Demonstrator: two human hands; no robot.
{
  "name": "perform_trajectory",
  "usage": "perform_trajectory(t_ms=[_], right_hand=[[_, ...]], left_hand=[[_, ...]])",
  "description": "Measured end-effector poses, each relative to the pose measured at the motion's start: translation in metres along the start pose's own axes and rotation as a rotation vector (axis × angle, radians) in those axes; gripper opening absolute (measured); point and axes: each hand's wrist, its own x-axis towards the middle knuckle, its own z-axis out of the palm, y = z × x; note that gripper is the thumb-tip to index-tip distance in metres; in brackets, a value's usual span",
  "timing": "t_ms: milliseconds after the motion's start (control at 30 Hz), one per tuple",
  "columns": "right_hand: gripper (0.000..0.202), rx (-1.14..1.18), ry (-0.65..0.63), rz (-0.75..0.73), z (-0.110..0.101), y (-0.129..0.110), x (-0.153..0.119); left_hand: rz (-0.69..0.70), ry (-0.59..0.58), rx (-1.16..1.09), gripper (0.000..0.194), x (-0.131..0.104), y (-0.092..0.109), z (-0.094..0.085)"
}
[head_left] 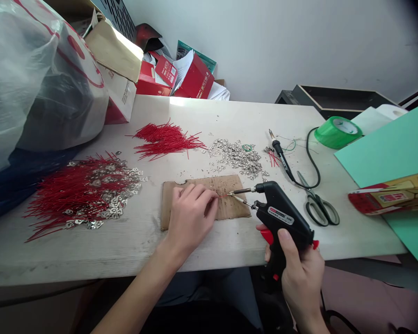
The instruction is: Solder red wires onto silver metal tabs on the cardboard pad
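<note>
Head view: at lower centre the left hand (pixel 191 211) rests on a cardboard pad (pixel 209 199), fingers curled and pinching a short red wire (pixel 224 196) at its end. The right hand (pixel 299 269), lower right, is closed around the grip of a black soldering gun (pixel 281 215), one finger on its red trigger; the gun's tip (pixel 235 194) sits just beside the wire's end, above the pad. To do this joint well, I would judge that the wire must be kept flat and still on the cardboard, the tip brought to the very end only, and the pinching fingers kept clear of the heat.

The desk (pixel 132 241) is pale, scuffed and wooden. At left lies a heap of red wires with metal tabs (pixel 84 195); at upper centre, bare red wires (pixel 165 138) and loose tabs (pixel 235 157). Right of those are a soldering iron (pixel 281 160), scissors (pixel 318 206) and green tape (pixel 337 131). A plastic bag (pixel 31 79) and red boxes (pixel 191 79) crowd the upper left, against a plain white wall.
</note>
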Motion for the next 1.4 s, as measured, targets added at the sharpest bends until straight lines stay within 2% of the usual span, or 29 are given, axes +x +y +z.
perform_trajectory(t_ms=[733, 1133, 1400], right_hand=[[0.051, -0.011, -0.004, -0.013, 0.000, 0.001, -0.001], [0.050, 0.009, 0.007, -0.018, -0.004, 0.013, 0.002], [0.052, -0.050, 0.027, -0.048, -0.001, 0.009, 0.001]], left_hand=[[-0.015, -0.010, 0.016, 0.013, -0.001, 0.000, 0.001], [-0.023, -0.019, 0.012, 0.012, -0.002, 0.000, 0.001], [-0.019, -0.013, 0.009, 0.012, -0.001, 0.000, 0.002]])
